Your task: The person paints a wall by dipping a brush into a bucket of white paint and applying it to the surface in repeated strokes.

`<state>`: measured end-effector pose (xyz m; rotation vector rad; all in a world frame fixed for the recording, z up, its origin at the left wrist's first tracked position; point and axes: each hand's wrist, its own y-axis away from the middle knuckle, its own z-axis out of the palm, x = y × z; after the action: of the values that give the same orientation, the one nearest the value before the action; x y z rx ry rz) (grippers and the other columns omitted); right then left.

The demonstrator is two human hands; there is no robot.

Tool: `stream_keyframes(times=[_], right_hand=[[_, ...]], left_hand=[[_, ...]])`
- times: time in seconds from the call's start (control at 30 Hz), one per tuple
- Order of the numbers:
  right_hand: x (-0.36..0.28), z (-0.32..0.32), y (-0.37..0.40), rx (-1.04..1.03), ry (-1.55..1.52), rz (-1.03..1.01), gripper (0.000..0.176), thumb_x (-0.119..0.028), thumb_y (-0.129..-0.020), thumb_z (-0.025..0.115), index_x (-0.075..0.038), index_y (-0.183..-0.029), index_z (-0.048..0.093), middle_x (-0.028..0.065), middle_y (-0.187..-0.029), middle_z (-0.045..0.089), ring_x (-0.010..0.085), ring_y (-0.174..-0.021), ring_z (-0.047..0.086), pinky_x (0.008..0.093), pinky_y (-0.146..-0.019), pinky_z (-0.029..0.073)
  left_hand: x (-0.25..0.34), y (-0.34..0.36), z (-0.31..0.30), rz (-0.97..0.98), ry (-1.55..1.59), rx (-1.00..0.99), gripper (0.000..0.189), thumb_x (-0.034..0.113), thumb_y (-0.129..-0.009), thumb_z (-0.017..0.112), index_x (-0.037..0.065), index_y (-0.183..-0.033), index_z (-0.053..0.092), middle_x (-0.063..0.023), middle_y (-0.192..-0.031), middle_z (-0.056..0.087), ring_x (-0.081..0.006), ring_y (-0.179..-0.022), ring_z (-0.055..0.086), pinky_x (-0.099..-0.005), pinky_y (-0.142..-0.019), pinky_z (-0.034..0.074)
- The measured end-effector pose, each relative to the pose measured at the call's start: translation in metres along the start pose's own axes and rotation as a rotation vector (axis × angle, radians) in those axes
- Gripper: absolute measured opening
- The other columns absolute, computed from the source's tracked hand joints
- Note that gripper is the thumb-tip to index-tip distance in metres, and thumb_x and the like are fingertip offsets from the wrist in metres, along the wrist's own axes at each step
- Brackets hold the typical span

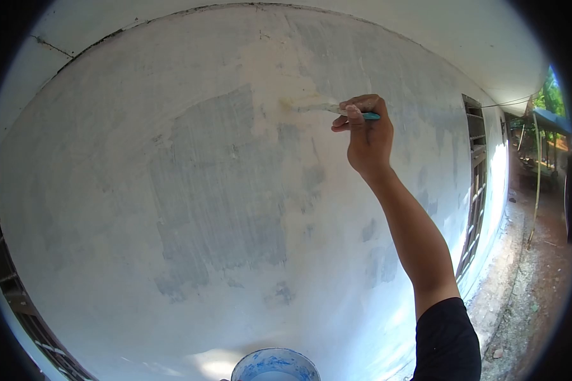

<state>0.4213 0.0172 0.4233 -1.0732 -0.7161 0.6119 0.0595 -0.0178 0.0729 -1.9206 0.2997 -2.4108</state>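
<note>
My right hand is raised to the wall, its fingers closed around a paintbrush. The brush has a turquoise handle end, and its pale, paint-coated head points left against the wall. Grey patches show through the whitish coat on the wall, and a faint yellowish spot lies by the brush tip. Low in the view is a bucket with blue and white smears inside and pale liquid at the bottom. A tiny sliver at the bucket's left edge may be part of my left hand, whose fingers are hidden.
A barred window is set in the wall at the right, and another window appears at the lower left. Overhead runs a pale ceiling. Bare ground with a thin upright pole lies along the right side.
</note>
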Motion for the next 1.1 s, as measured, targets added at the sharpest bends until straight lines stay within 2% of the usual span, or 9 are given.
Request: stream_keyframes(times=[0.07, 0.23, 0.3, 0.37, 0.4, 0.5, 0.63, 0.83, 1.1], right_hand=[[-0.023, -0.017, 0.014, 0.044, -0.086, 0.092, 0.013, -0.012, -0.092, 0.046, -0.001, -0.087, 0.043, 0.0106, -0.086, 0.054, 0.0137, -0.061, 0.060, 0.0242, -0.052, 0.053], [-0.098, -0.062, 0.072, -0.042, -0.165, 0.196, 0.019, -0.020, -0.094, 0.041, -0.001, -0.091, 0.040, 0.0113, -0.084, 0.050, 0.0167, -0.060, 0.061, 0.0264, -0.049, 0.056], [-0.131, -0.074, 0.098, -0.136, -0.246, 0.360, 0.022, -0.022, -0.094, 0.041, -0.001, -0.090, 0.040, 0.0130, -0.084, 0.050, 0.0175, -0.058, 0.061, 0.0267, -0.048, 0.056], [-0.156, -0.082, 0.122, -0.254, -0.301, 0.576, 0.023, -0.022, -0.093, 0.042, 0.001, -0.090, 0.039, 0.0143, -0.084, 0.050, 0.0173, -0.055, 0.061, 0.0250, -0.047, 0.055], [-0.166, -0.083, 0.137, -0.256, -0.364, 0.690, 0.022, -0.020, -0.092, 0.045, 0.002, -0.089, 0.041, 0.0150, -0.082, 0.052, 0.0173, -0.054, 0.061, 0.0243, -0.047, 0.055], [-0.189, -0.081, 0.174, -0.362, -0.424, 1.013, 0.019, -0.015, -0.091, 0.047, 0.003, -0.086, 0.046, 0.0165, -0.081, 0.054, 0.0153, -0.054, 0.061, 0.0227, -0.047, 0.052], [-0.199, -0.061, 0.224, -0.574, -0.368, 1.191, 0.015, -0.011, -0.088, 0.055, 0.003, -0.085, 0.050, 0.0110, -0.076, 0.057, 0.0128, -0.056, 0.060, 0.0217, -0.048, 0.048], [-0.195, -0.042, 0.281, -0.918, -0.110, 1.049, 0.024, -0.020, -0.082, 0.065, 0.001, -0.079, 0.053, 0.0111, -0.072, 0.056, 0.0175, -0.051, 0.057, 0.0269, -0.044, 0.041], [-0.198, -0.028, 0.314, -1.029, -0.138, 1.123, 0.029, -0.026, -0.082, 0.063, 0.001, -0.080, 0.052, 0.0144, -0.075, 0.057, 0.0267, -0.055, 0.057, 0.0342, -0.051, 0.044]], left_hand=[[0.008, -0.001, 0.004, -0.052, -0.082, -0.046, 0.022, 0.018, -0.087, 0.056, 0.016, -0.068, 0.045, 0.0086, -0.051, 0.034, -0.0014, -0.035, 0.025, -0.0199, -0.031, 0.017], [0.015, -0.007, 0.016, -0.074, -0.154, -0.097, 0.030, 0.024, -0.086, 0.058, 0.015, -0.064, 0.041, 0.0073, -0.049, 0.032, -0.0030, -0.035, 0.025, -0.0206, -0.032, 0.019], [-0.011, -0.018, 0.014, 0.015, -0.142, -0.109, 0.032, 0.025, -0.086, 0.059, 0.015, -0.063, 0.040, 0.0072, -0.049, 0.032, -0.0030, -0.036, 0.025, -0.0209, -0.032, 0.019], [-0.005, -0.021, 0.016, -0.171, 0.021, -0.089, 0.028, 0.007, -0.082, 0.059, 0.010, -0.064, 0.038, -0.0002, -0.055, 0.048, -0.0049, -0.040, 0.038, -0.0206, -0.034, 0.027], [-0.001, -0.022, 0.017, -0.227, -0.035, -0.101, 0.027, 0.004, -0.082, 0.058, 0.009, -0.065, 0.038, -0.0001, -0.057, 0.047, -0.0046, -0.046, 0.039, -0.0204, -0.040, 0.030], [-0.010, -0.026, 0.021, -0.169, -0.065, -0.146, 0.032, 0.012, -0.081, 0.064, 0.008, -0.066, 0.037, 0.0044, -0.054, 0.037, -0.0023, -0.043, 0.029, -0.0218, -0.035, 0.021], [-0.029, -0.031, 0.017, -0.098, -0.152, -0.200, 0.033, 0.014, -0.083, 0.064, 0.008, -0.066, 0.035, 0.0064, -0.056, 0.032, -0.0005, -0.050, 0.027, -0.0206, -0.042, 0.019], [-0.037, -0.030, 0.027, -0.135, -0.156, -0.226, 0.032, 0.017, -0.083, 0.065, 0.006, -0.069, 0.039, 0.0061, -0.058, 0.034, -0.0007, -0.053, 0.028, -0.0192, -0.046, 0.021], [-0.036, -0.027, 0.022, -0.143, -0.147, -0.195, 0.034, 0.016, -0.082, 0.066, 0.007, -0.068, 0.037, 0.0064, -0.059, 0.032, -0.0011, -0.054, 0.027, -0.0190, -0.046, 0.021]])
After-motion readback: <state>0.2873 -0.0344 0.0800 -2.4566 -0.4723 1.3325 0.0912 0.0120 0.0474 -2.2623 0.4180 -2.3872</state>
